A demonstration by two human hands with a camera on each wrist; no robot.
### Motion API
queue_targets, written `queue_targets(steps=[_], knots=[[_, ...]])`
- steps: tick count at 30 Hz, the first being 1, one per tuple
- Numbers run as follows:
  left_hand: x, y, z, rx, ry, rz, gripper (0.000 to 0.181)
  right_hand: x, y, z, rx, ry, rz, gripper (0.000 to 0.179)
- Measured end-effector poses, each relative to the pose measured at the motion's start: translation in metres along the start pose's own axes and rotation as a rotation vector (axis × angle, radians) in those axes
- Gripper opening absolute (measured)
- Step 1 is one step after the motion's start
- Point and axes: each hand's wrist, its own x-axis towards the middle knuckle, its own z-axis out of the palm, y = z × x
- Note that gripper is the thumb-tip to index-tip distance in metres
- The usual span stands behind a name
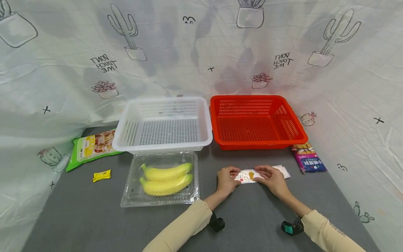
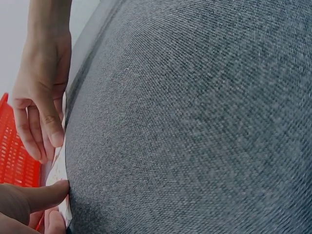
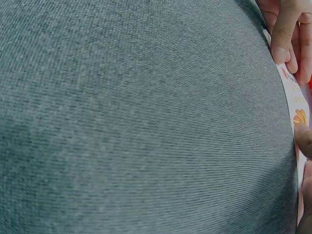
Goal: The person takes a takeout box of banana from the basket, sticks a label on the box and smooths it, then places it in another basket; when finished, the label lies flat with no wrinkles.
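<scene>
A white paper label printed with bananas lies low over the grey table in the head view, one end reaching out past the right hand. My left hand pinches its left end between thumb and fingers. Further along, my right hand pinches the strip just right of the banana picture, thumb at the near edge. The right wrist view shows the label's printed face between both hands. Left of them, a clear plastic clamshell box contains yellow bananas.
Behind stand a white basket and a red basket, side by side. A green food bag leans by the white one, with a small yellow packet nearer. A purple snack bag lies right. Printed cloth hangs around the table.
</scene>
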Motion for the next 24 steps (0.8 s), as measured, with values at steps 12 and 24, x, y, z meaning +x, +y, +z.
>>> queue_targets(steps=[12,24], knots=[[0.0,-0.001,0.0,0.02,0.0,-0.002,0.039,0.002,-0.007,0.001,-0.022,-0.031,0.011,0.035],[0.001,0.0,0.001,0.026,0.002,-0.024,0.037,0.001,-0.011,0.003,0.108,-0.015,0.061,0.034]])
